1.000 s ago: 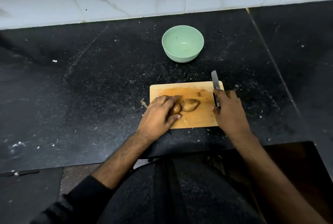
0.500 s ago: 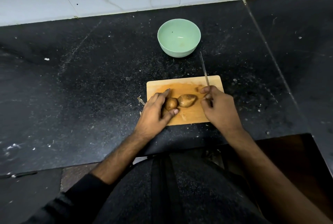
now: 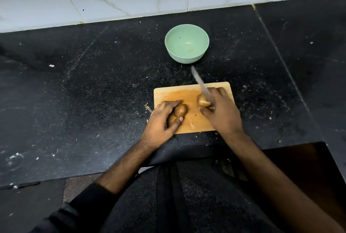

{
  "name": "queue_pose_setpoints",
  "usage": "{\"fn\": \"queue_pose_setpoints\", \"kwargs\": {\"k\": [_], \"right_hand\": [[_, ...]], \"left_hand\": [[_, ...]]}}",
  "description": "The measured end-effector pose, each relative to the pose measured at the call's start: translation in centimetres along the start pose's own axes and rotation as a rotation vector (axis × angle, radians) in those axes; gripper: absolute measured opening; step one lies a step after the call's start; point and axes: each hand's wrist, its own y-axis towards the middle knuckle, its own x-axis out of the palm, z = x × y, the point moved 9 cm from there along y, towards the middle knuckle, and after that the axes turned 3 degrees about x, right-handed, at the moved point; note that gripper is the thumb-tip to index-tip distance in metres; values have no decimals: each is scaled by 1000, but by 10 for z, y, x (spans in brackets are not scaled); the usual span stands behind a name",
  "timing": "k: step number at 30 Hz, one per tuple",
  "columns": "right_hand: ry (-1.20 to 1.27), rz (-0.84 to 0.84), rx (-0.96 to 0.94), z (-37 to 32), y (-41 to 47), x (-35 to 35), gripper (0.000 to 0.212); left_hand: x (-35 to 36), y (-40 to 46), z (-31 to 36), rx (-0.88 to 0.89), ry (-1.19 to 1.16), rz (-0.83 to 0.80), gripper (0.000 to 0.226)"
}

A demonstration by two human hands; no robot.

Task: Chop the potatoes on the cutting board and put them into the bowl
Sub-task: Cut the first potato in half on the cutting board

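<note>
Left hand (image 3: 162, 120) curls around one potato (image 3: 180, 110) on the left part of the cutting board (image 3: 189, 94). Right of it, a second potato (image 3: 203, 101) lies under the blurred knife (image 3: 201, 84), gripped by the right hand (image 3: 222, 112). Beyond the board's far edge: green bowl (image 3: 186, 43).

on the cutting board (image 3: 189, 93) the left hand (image 3: 161, 120) grips one potato (image 3: 180, 110) while the right hand (image 3: 221, 112) holds a knife (image 3: 201, 84) against another potato (image 3: 202, 100), green bowl (image 3: 186, 42) beyond.
</note>
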Motion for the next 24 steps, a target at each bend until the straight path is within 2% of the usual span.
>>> {"fn": "queue_pose_setpoints", "kwargs": {"k": [4,9,16,19,22,24], "right_hand": [[38,73,112,26,12,-17,53],[130,102,130,22,12,-11,51],[159,137,155,15,6,-8,59],[183,189,78,3,-1,-26,65],[239,152,-47,-20,-6,-34,50],[347,7,-36,-30,-7,-20,36]], "left_hand": [[-4,3,3,-8,-22,40,50],[-13,12,7,-51,5,121,50],[-9,13,2,-116,109,109,53],[-9,14,4,-91,59,65,58],[-10,13,6,-37,12,39,58],[-9,13,4,-38,25,38,59]]}}
